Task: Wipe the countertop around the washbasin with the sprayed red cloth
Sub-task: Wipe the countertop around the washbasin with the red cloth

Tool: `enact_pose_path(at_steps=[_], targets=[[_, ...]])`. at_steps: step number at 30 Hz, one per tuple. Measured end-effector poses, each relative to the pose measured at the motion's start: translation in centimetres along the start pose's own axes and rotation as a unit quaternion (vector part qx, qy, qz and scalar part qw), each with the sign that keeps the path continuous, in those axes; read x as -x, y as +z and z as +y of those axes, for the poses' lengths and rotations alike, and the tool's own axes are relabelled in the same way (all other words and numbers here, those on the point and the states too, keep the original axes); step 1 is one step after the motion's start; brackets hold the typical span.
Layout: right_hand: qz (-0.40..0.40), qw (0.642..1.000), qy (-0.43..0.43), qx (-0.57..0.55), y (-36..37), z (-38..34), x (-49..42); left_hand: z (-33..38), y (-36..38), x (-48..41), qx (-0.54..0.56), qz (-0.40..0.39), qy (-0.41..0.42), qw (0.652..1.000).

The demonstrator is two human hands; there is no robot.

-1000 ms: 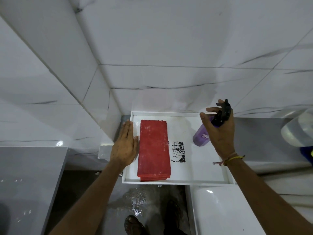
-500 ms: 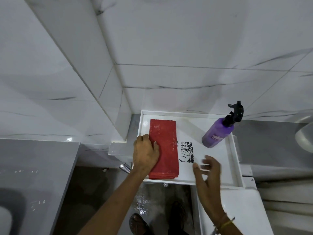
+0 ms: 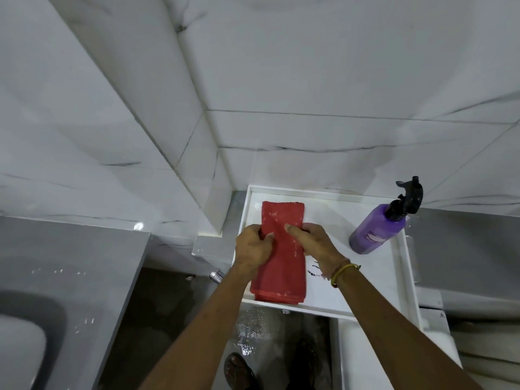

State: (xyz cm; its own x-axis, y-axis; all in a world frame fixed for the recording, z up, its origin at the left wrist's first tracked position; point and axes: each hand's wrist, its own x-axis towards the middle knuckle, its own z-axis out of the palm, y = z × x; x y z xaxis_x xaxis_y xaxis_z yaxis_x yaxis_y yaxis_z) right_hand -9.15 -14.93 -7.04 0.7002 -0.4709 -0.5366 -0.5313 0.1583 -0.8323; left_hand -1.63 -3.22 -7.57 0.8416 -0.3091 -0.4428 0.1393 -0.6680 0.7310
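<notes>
A folded red cloth (image 3: pixel 282 220) lies lengthwise in a white tray (image 3: pixel 374 288) set against the tiled wall. My left hand (image 3: pixel 251 249) pinches the cloth's left edge near its middle. My right hand (image 3: pixel 312 243) grips the right edge opposite, so the cloth bunches between them. A grey countertop (image 3: pixel 73 266) with the dark rim of a washbasin (image 3: pixel 31 327) sits at the far left, apart from both hands.
A purple spray bottle (image 3: pixel 377 229) with a black trigger stands in the tray's right side. A chrome tap (image 3: pixel 216 275) pokes out below the tray. The floor (image 3: pixel 253 330) beneath is wet, with my sandalled feet on it. A white fixture (image 3: pixel 365 356) sits at lower right.
My right hand let go of the spray bottle, left it standing in the tray and came over to the cloth. My left hand moved from beside the cloth onto it.
</notes>
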Motion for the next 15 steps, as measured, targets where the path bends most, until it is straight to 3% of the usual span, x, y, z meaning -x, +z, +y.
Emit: enact_pose_path(at_steps=[4,7,15], targets=[[-0.09,0.987,-0.019,-0.133,-0.5,-0.3,0.4,-0.1,-1.0,1.2,0.134,-0.083,0.015,0.987],[-0.13,0.967,-0.006,-0.219,-0.2,-0.7,1.3,0.2,-2.0,2.8,0.166,-0.122,0.043,0.978],[-0.219,0.904,0.072,-0.361,3.1,-2.7,5.9,-2.4,-9.4,7.7,0.201,-0.035,0.113,0.972]])
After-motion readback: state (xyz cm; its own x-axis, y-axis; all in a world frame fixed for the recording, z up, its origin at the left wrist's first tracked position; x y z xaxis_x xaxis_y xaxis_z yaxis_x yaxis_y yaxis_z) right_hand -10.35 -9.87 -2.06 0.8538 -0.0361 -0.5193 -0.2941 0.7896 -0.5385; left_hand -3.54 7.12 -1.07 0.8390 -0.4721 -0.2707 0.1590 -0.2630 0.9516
